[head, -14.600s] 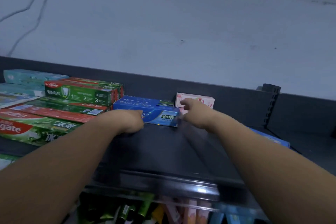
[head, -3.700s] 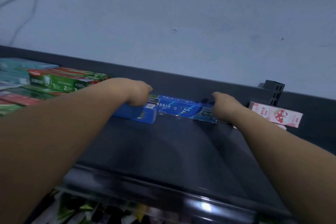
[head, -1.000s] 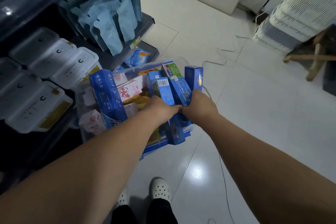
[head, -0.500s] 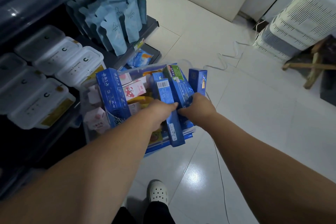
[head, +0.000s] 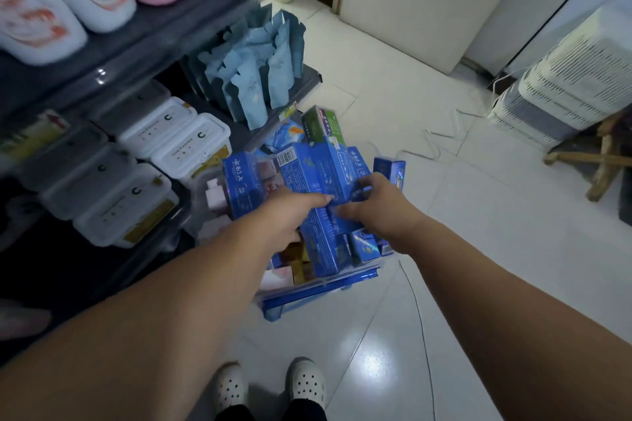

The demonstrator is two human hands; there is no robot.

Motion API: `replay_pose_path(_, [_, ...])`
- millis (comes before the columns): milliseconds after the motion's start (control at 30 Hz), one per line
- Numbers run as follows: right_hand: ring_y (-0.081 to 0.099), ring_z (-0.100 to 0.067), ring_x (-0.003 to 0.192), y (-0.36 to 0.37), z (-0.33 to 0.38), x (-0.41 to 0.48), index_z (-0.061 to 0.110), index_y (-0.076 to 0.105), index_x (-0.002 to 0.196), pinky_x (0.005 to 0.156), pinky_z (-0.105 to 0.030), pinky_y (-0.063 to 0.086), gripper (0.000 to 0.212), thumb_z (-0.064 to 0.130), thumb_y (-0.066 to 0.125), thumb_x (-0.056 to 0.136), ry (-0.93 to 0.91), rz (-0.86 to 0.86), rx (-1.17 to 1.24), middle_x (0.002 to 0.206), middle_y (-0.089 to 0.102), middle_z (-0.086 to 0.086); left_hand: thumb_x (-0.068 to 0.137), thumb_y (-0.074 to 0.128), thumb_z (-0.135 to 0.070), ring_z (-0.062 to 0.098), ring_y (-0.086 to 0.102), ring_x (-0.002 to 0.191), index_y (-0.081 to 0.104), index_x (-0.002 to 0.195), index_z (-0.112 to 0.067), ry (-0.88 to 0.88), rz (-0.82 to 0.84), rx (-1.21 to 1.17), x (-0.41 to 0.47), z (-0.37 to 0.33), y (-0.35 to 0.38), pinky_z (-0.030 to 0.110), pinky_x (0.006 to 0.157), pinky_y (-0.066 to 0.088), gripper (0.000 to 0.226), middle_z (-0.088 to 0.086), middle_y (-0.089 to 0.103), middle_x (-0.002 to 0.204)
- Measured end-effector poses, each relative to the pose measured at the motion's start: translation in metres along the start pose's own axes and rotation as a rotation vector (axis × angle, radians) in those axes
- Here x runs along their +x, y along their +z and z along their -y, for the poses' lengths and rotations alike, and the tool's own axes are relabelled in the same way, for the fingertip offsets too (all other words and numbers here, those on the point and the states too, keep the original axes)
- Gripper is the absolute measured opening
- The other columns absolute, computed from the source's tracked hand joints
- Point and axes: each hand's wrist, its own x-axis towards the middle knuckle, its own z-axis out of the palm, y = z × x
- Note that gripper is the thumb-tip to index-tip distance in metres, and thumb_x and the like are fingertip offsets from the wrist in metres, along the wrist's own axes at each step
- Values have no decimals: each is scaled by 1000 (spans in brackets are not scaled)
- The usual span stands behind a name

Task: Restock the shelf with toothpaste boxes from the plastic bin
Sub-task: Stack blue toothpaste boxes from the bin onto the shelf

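Fingers [head: 319, 197] of left hand [head: 287, 215], right hand [head: 383, 205] round glossy blue toothpaste boxes [head: 307, 171]

Both bare forearms [head: 178, 301] reach forward and down, converging. The left hand [head: 290, 215] and right hand [head: 381, 205] nearly meet, fingers curled round blue toothpaste boxes [head: 307, 178].

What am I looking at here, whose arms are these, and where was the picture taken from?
There is no machine here. This is one picture from a camera worn on a person's head, looking down, and the two bare arms are that person's. The left hand and right hand both grip a bunch of blue toothpaste boxes standing in a clear plastic bin on the white tiled floor. To the left, the shelves hold white lidded tubs and blue pouches. White shoes show below.
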Motion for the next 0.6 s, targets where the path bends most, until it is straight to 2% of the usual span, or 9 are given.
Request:
replay_pose_path(100, [62, -19, 71, -3, 31, -13, 15, 42, 119, 55, -27, 50, 55, 14, 79, 78, -31, 57, 69, 92, 56, -3, 29, 87, -43, 30, 54, 122, 40, 140, -30, 32, 8, -42, 0, -12, -19, 54, 91, 50, 122, 4, 52, 139])
replay_pose_path(133, [63, -21, 73, -4, 42, -19, 17, 40, 118, 58, -30, 52, 54, 13, 78, 79, -42, 72, 80, 92, 57, -3, 29, 88, -41, 31, 54, 122, 40, 139, -34, 48, 15, -61, -10, -21, -24, 55, 89, 51, 121, 5, 53, 139])
replay_pose_path(200, [66, -28, 81, -7, 64, -28, 20, 36, 113, 69, -43, 57, 53, 12, 76, 79, -67, 98, 97, 98, 60, -9, 28, 87, -37, 31, 58, 117, 45, 134, -31, 74, 14, -111, -33, -39, -34, 53, 86, 53, 114, 7, 56, 135])
replay_pose_path(267, [67, -31, 84, -10, 87, -37, 20, 33, 108, 71, -49, 58, 53, 6, 75, 79, -104, 123, 136, 108, 62, -15, 33, 85, -32, 30, 60, 114, 47, 132, -25, 112, 9, -131, -66, -59, -42, 52, 85, 54, 106, 7, 57, 133])
replay_pose_path(333, [68, -34, 88, -14, 109, -48, 19, 32, 105, 73, -52, 59, 53, 3, 75, 78, -145, 154, 174, 114, 61, -19, 53, 85, -24, 27, 65, 107, 51, 131, -21, 143, 7, -136, -96, -79, -49, 46, 79, 58, 85, 7, 64, 124])
replay_pose_path(400, [68, -38, 95, -19, 131, -58, 21, 33, 102, 78, -57, 57, 54, 3, 76, 76, -189, 179, 180, 118, 60, -19, 80, 73, -11, 21, 70, 87, 59, 121, -15, 195, 9, -140, -119, -96, -59, 35, 68, 58, 44, 4, 73, 103])
replay_pose_path(467, [68, -38, 97, -24, 155, -71, 21, 34, 103, 78, -55, 57, 55, -1, 76, 75, -238, 192, 182, 119, 60, -18, 86, 65, -7, 19, 69, 78, 62, 116, -14, 226, -4, -123, -139, -111, -68, 33, 67, 56, 31, 3, 73, 94])
replay_pose_path(600, [66, -32, 92, -36, 202, -101, 19, 36, 124, 75, -45, 60, 69, -6, 76, 73, -359, 215, 164, 118, 57, -15, 86, 61, -1, 23, 68, 80, 59, 115, -10, 347, -67, -106, -185, -140, -86, 35, 70, 56, 30, 8, 71, 97])
